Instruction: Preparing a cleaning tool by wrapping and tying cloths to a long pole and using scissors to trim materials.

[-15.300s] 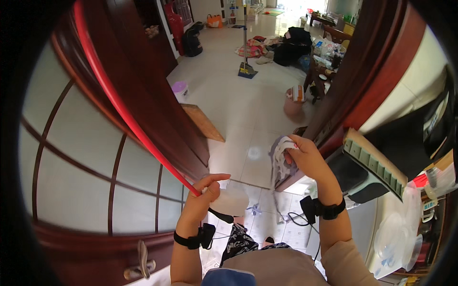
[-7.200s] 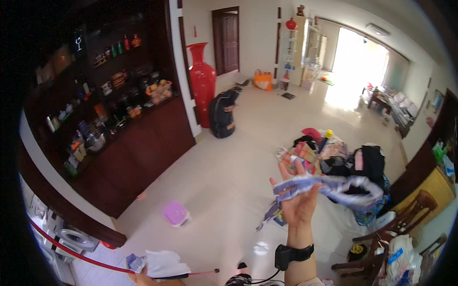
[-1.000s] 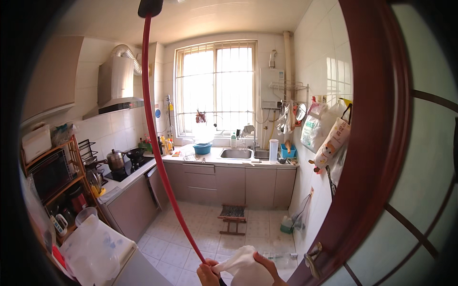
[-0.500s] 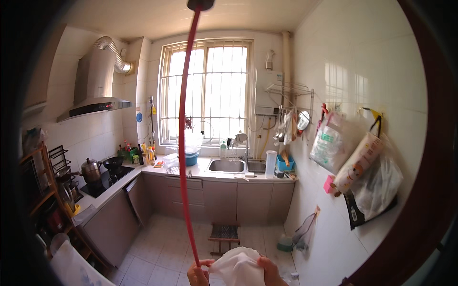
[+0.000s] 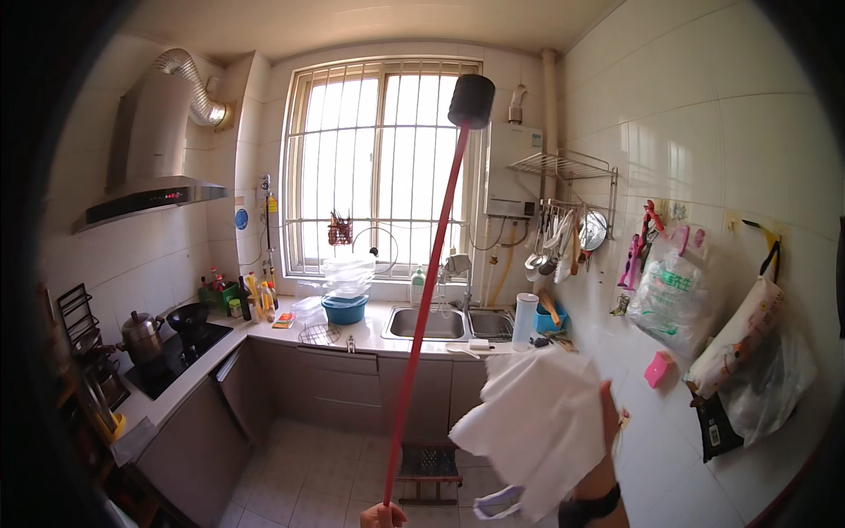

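Note:
At the lower edge my left hand (image 5: 383, 517) is closed around the bottom of a long red pole (image 5: 429, 295). The pole rises tilted to the right and ends in a black cylindrical head (image 5: 472, 101) in front of the window. My right hand (image 5: 607, 424), with a dark band on the wrist, holds up a white cloth (image 5: 537, 422). The cloth hangs spread out and hides most of that hand's fingers. Below the cloth's lower edge shows a pale loop-shaped thing (image 5: 498, 503), whose kind I cannot make out.
A low stool (image 5: 429, 471) stands on the tiled floor ahead. Beyond it runs a counter with a sink (image 5: 427, 324) and a blue basin (image 5: 344, 310). A cooktop (image 5: 180, 356) with pots is at left. Plastic bags (image 5: 673, 295) hang on the right wall.
My right hand has carried the white cloth up and to the right, away from my left hand. The pole now leans right, and its black head has come fully into view.

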`<state>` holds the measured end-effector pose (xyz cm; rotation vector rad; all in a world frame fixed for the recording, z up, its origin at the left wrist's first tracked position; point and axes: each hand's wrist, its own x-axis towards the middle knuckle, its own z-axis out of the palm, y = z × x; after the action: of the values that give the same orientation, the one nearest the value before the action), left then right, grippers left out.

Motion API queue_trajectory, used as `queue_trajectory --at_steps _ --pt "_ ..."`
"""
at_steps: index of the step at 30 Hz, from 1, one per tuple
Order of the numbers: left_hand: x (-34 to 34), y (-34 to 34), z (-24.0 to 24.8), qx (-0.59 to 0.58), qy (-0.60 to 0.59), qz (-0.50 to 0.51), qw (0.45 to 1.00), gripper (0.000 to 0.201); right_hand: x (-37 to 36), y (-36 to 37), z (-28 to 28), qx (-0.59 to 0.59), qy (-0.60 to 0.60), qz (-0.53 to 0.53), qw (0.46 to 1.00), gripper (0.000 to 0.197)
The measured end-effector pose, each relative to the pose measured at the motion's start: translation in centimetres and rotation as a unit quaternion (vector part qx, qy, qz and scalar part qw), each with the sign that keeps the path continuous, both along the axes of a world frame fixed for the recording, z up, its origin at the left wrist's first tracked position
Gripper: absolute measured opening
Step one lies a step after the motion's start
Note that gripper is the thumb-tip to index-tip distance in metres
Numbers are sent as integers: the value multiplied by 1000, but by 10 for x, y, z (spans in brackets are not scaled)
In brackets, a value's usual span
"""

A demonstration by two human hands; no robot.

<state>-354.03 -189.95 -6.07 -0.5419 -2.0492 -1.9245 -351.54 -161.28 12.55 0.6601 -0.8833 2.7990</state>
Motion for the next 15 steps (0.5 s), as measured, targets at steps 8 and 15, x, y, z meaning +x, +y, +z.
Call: queue_trajectory --at_steps 8,15 --pt "-97 10 -22 -57 -9 -68 996 59 -107 40 94 40 78 -164 983 47" --pt "-176 3 -49 -92 -22 -132 987 50 -201 51 171 161 131 -330 921 33"
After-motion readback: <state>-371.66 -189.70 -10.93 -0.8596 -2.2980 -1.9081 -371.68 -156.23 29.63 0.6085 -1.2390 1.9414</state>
